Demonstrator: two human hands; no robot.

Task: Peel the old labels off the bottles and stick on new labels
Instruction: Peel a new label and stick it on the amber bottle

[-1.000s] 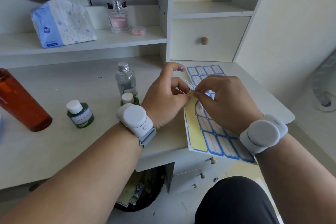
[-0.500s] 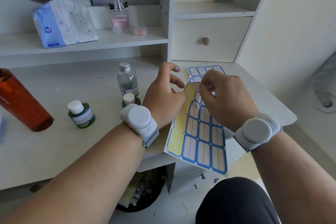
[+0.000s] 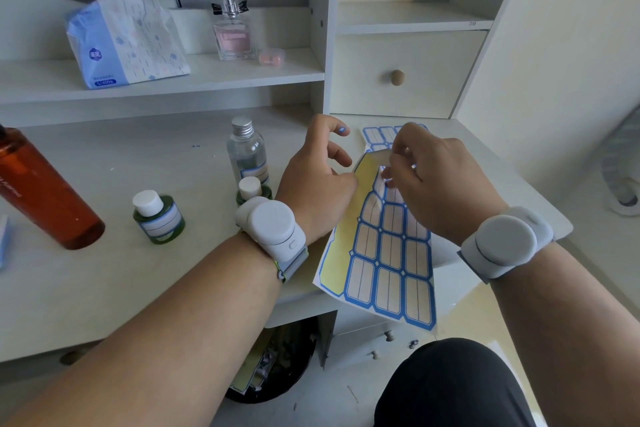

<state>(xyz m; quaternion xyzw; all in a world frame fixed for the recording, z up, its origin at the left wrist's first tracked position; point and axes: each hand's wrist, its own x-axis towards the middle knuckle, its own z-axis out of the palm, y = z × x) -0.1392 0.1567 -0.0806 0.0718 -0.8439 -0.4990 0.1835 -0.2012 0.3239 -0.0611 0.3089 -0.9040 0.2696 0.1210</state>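
Note:
A sheet of blue-bordered labels hangs over the desk's front edge. My left hand pinches the sheet's yellow upper left edge. My right hand pinches a white label half lifted off the top of the sheet. A clear bottle with a silver cap stands left of my left hand, a blue-bordered label on it. A small green bottle with a white cap also wears such a label. Another small green bottle is partly hidden behind my left wrist.
A tall orange bottle lies tilted at the desk's left. A second label sheet lies behind my hands. On the shelf sit a tissue pack and a perfume bottle. A bin with paper scraps stands under the desk.
The label sheet has swung from lying flat to hanging over the desk edge. My right hand has drawn a label up off the sheet's top.

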